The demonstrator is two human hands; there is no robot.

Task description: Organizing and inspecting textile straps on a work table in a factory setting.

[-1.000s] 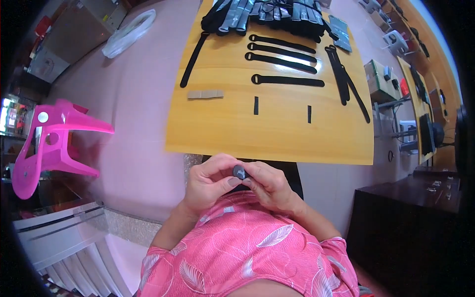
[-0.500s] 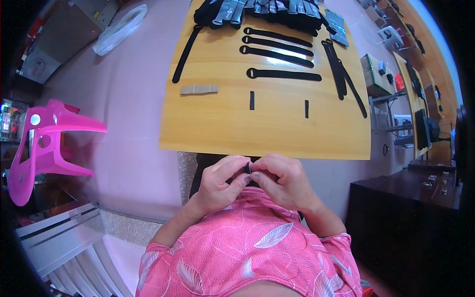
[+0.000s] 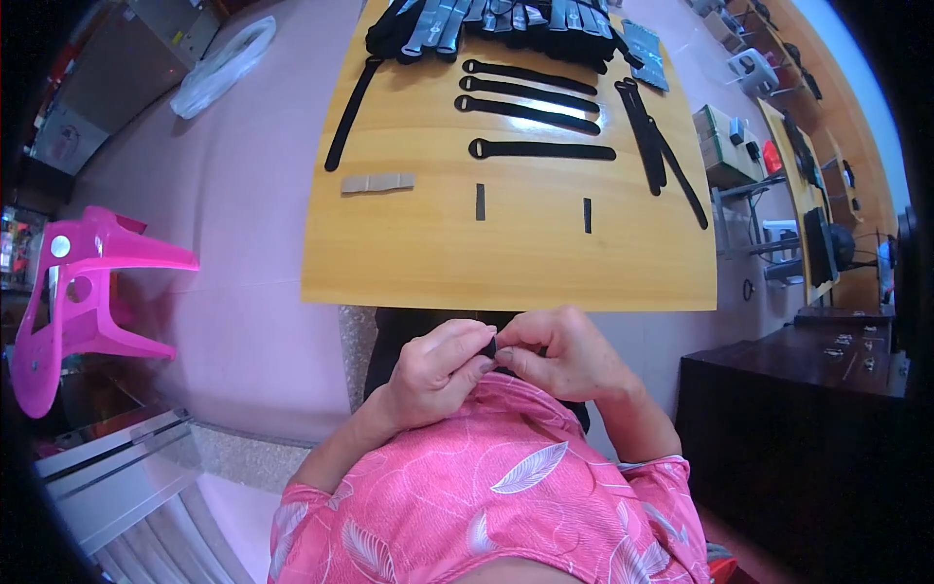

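Just beyond the table's front edge, in front of my pink shirt, both hands meet around a small dark piece [image 3: 490, 346], mostly hidden by fingers. My left hand [image 3: 436, 372] is closed, pinching it between thumb and fingers. My right hand [image 3: 564, 358] is bent in a pinch at the piece's right side; whether it grips the piece itself is hard to see. Two short black strips, a left one [image 3: 480, 202] and a right one [image 3: 588, 216], lie on the wooden table [image 3: 409, 268] ahead of the hands. Left of them rests a flat beige piece [image 3: 377, 183] with crease lines.
Several black straps with looped ends [image 3: 545, 150] lie in rows mid-table. More straps lie at the right [image 3: 646, 141] and left [image 3: 352, 115]. A pile of packaged black straps [image 3: 506, 24] covers the far edge. A pink stool [image 3: 92, 292] stands left, a dark cabinet [image 3: 769, 419] right.
The view has shifted slightly, so the table sits a little further left. My right fingers have shifted at the small dark piece, while my left hand keeps its pinch.
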